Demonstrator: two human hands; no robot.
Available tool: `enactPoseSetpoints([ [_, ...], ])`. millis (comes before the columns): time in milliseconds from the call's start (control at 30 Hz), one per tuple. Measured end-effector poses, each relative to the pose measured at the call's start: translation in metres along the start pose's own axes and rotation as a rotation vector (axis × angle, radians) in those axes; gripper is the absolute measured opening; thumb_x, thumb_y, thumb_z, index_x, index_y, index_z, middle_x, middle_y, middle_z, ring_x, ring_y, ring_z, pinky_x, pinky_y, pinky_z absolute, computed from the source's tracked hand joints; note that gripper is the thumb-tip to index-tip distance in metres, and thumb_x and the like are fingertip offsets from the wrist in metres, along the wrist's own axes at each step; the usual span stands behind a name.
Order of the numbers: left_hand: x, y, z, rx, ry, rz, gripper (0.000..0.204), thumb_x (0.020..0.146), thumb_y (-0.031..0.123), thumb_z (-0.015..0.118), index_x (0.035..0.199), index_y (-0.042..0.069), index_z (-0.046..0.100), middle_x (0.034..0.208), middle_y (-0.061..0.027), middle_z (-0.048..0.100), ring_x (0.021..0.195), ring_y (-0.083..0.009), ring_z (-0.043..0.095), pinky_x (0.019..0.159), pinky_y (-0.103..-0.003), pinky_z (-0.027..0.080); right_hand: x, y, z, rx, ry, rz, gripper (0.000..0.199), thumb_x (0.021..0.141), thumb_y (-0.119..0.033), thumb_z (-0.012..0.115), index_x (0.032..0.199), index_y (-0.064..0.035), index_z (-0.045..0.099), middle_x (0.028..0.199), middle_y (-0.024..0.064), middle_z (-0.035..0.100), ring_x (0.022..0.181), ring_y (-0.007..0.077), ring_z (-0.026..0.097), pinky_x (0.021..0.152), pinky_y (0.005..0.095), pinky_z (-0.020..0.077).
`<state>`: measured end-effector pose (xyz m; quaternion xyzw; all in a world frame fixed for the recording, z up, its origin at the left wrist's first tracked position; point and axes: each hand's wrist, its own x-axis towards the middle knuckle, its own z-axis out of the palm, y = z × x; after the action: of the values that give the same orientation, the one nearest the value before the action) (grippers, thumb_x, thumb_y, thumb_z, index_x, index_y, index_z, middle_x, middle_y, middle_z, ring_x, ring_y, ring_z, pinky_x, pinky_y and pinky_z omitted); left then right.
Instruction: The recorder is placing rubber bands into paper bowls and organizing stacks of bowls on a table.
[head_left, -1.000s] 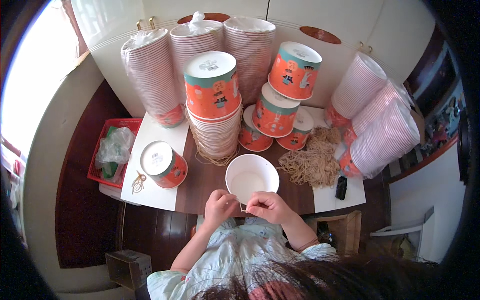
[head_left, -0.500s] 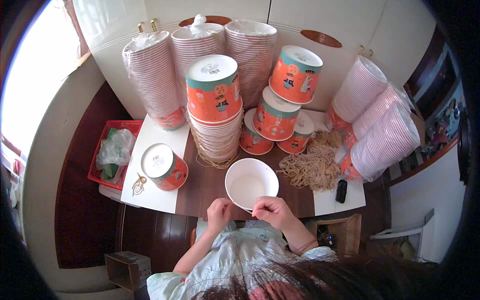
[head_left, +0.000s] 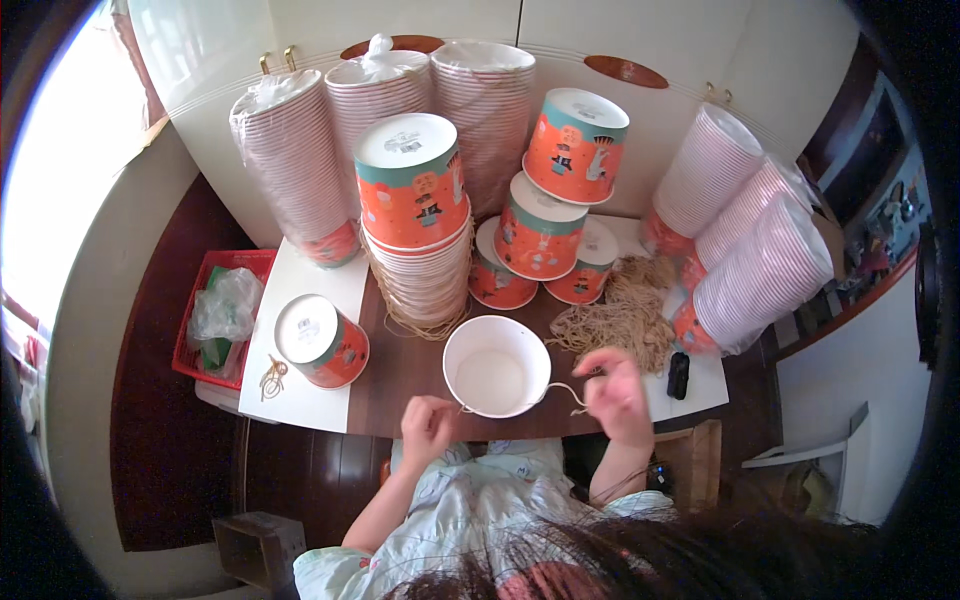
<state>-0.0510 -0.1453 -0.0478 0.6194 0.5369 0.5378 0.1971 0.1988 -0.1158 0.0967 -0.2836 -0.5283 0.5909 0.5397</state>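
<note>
A white-lined paper bucket [head_left: 497, 368] stands mouth up near the table's front edge. Thin beige cord [head_left: 566, 387] comes off its right rim in a slack curve toward my right hand [head_left: 617, 402]. That hand is raised right of the bucket, slightly blurred, thumb and forefinger apart, the cord's end beside it. My left hand [head_left: 427, 428] is closed with curled fingers just off the bucket's lower left rim; what it pinches, if anything, is hidden. A bit of cord shows at the rim beside it.
An upside-down orange bucket [head_left: 308, 328] and a small cord coil [head_left: 273, 378] lie left. Behind stand a cord-draped bucket stack [head_left: 418, 270], piled orange buckets [head_left: 545, 232] and wrapped stacks [head_left: 290, 160]. A cord heap [head_left: 620, 325] and a black object [head_left: 678, 376] lie right.
My right hand has moved from the bucket's front rim off to the right, and its fingers have opened. Cord now curves out from the rim. My left hand has drawn slightly away from the rim.
</note>
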Motion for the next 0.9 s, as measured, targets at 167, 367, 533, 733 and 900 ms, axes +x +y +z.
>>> enactPoseSetpoints([
  [167, 0.068, 0.012, -0.005, 0.157, -0.004, 0.143, 0.009, 0.069, 0.004, 0.060, 0.077, 0.004, 0.056, 0.076, -0.0096, 0.054, 0.073, -0.0267, 0.051, 0.064, -0.035, 0.042, -0.004, -0.024, -0.027, 0.106, 0.201, -0.349, 0.039, 0.075, -0.022, 0.064, 0.101, -0.0011, 0.044, 0.092, 0.0080, 0.047, 0.049, 0.0056, 0.037, 0.040, 0.0172, 0.0281],
  [367, 0.136, 0.009, 0.042, 0.430, -0.460, 0.276, 0.024, 0.070, 0.018, 0.063, 0.091, 0.007, 0.060, 0.091, -0.0091, 0.058, 0.090, -0.0269, 0.053, 0.078, -0.036, 0.044, -0.010, -0.032, -0.037, 0.514, -0.033, -0.335, 0.014, 0.080, -0.006, 0.055, 0.090, 0.0014, 0.050, 0.078, 0.0157, 0.054, 0.059, 0.0205, 0.052, 0.051, 0.0239, 0.0430],
  [533, 0.153, -0.003, 0.084, 0.495, -0.563, 0.443, 0.024, 0.070, 0.021, 0.063, 0.092, 0.010, 0.061, 0.092, -0.0078, 0.060, 0.089, -0.0253, 0.056, 0.074, -0.038, 0.046, -0.014, -0.025, -0.039, 0.626, -0.133, -0.299, 0.023, 0.075, 0.010, 0.050, 0.098, 0.0061, 0.054, 0.104, 0.0231, 0.054, 0.091, 0.0349, 0.059, 0.075, 0.0373, 0.0522],
  [733, 0.152, 0.000, 0.075, 0.438, -0.633, 0.303, 0.011, 0.073, 0.018, 0.058, 0.076, 0.008, 0.061, 0.071, -0.0121, 0.060, 0.068, -0.0287, 0.060, 0.062, -0.038, 0.049, -0.003, -0.002, -0.019, 0.245, 0.073, -0.217, 0.018, 0.069, 0.004, 0.067, 0.085, -0.0002, 0.061, 0.093, 0.0127, 0.060, 0.083, 0.0192, 0.060, 0.072, 0.0278, 0.0491],
  [900, 0.124, 0.012, 0.044, 0.218, -0.544, 0.052, 0.012, 0.072, 0.015, 0.059, 0.075, 0.003, 0.058, 0.068, -0.0128, 0.059, 0.064, -0.0261, 0.060, 0.058, -0.035, 0.048, 0.011, 0.023, -0.007, 0.123, 0.134, -0.053, 0.011, 0.073, 0.001, 0.065, 0.084, 0.0015, 0.061, 0.090, 0.0093, 0.061, 0.081, 0.0154, 0.060, 0.075, 0.0262, 0.0480],
])
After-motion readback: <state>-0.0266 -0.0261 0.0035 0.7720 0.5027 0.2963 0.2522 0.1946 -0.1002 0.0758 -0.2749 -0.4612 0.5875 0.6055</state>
